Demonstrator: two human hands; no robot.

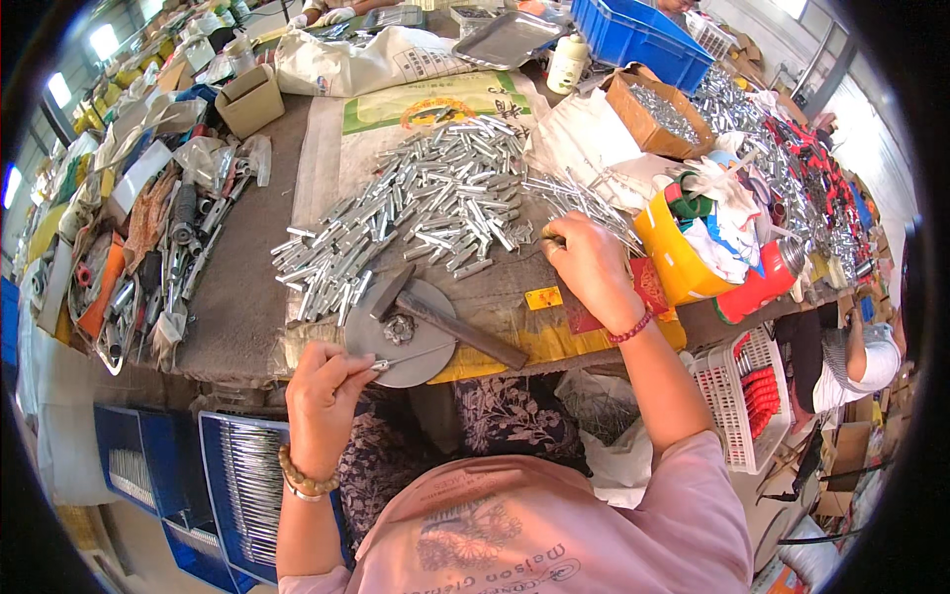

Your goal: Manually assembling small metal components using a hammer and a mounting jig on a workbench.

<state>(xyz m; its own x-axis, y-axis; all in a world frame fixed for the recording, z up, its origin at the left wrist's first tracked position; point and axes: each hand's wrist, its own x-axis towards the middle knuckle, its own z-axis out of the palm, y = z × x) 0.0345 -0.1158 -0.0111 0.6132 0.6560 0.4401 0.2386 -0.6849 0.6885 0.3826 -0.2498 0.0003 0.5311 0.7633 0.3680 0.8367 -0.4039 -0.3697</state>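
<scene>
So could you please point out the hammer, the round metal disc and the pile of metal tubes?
hammer (pixel 457 325): head view, on its handle.
round metal disc (pixel 368 344): head view, on its bare left part.
pile of metal tubes (pixel 435 193): head view, on the pile's middle.

A blue plastic crate (pixel 641 35) stands at the far edge of the tabletop (pixel 237 297), with a shiny metal tray (pixel 507 40) and a small white bottle (pixel 567 62) just beside it. Nearer, an open cardboard box (pixel 658 114) holds small silvery parts. A yellow tub (pixel 673 259) stuffed with white and coloured cloth sits on the right, and a red can (pixel 760 285) lies on its side touching it. A white slotted basket (pixel 737 401) with red-handled pieces hangs below the right edge. On the left lie a small cardboard box (pixel 249 99) and a heap of mixed metal fittings (pixel 168 267). Blue bins (pixel 213 475) of thin rods stand underneath.
</scene>
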